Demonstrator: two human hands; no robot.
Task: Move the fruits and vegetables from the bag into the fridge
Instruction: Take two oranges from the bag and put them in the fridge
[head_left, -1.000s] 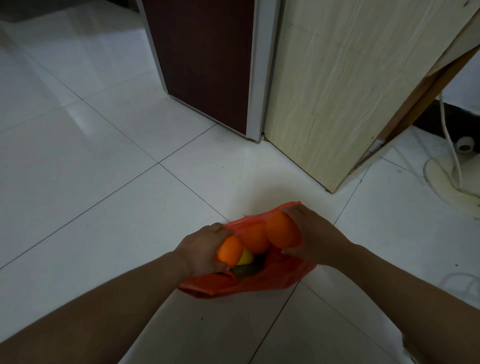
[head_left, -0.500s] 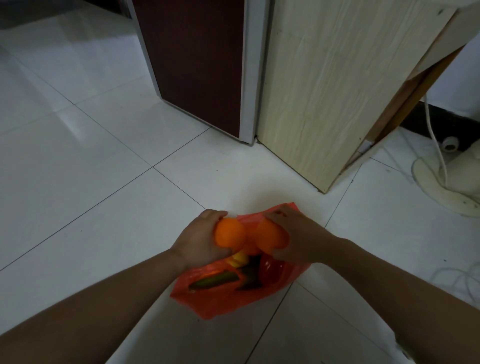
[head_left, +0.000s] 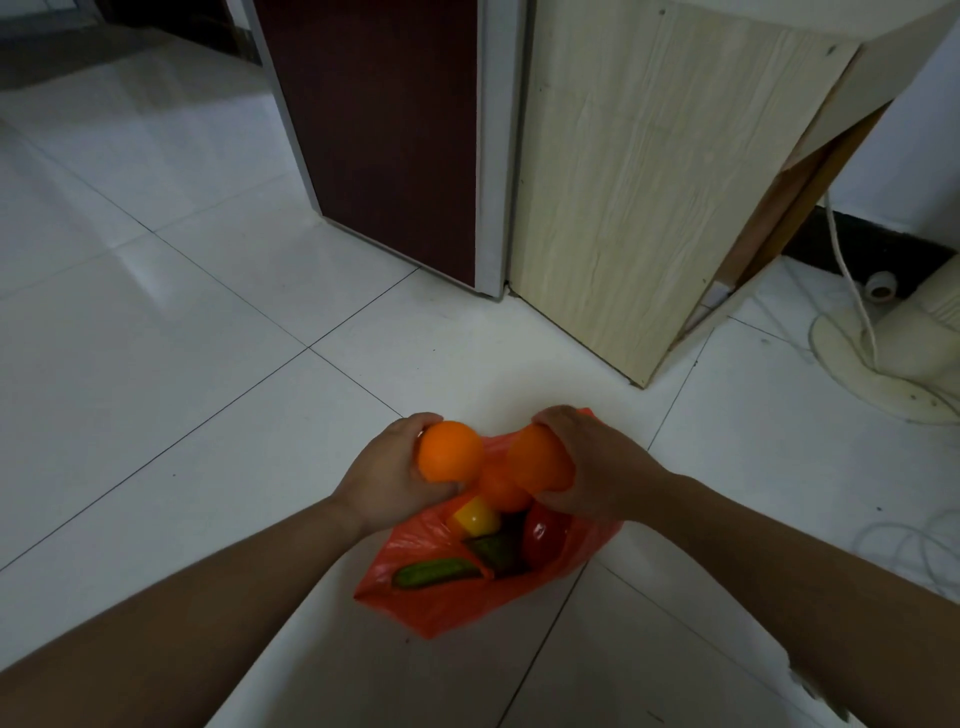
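An orange plastic bag (head_left: 441, 603) lies open on the white tiled floor. My left hand (head_left: 387, 480) grips one orange (head_left: 449, 451) just above the bag's mouth. My right hand (head_left: 592, 467) grips a second orange (head_left: 537, 460) beside it. A third orange (head_left: 501, 488) sits between and below them. Inside the bag I see a yellow pepper (head_left: 474, 517), a red pepper (head_left: 543, 535), a green cucumber (head_left: 434, 571) and a dark green vegetable (head_left: 496, 551). The dark red fridge (head_left: 384, 130) stands ahead with its door shut.
A pale wooden cabinet (head_left: 639, 182) stands right of the fridge, touching it. A cream fan base (head_left: 883, 364) with a white cord (head_left: 852, 280) sits on the floor at the right. Loose white cable (head_left: 914, 545) lies near my right forearm.
Both hands have risen a little with their oranges. The bag's mouth has fallen open toward me, showing the peppers and cucumber inside.
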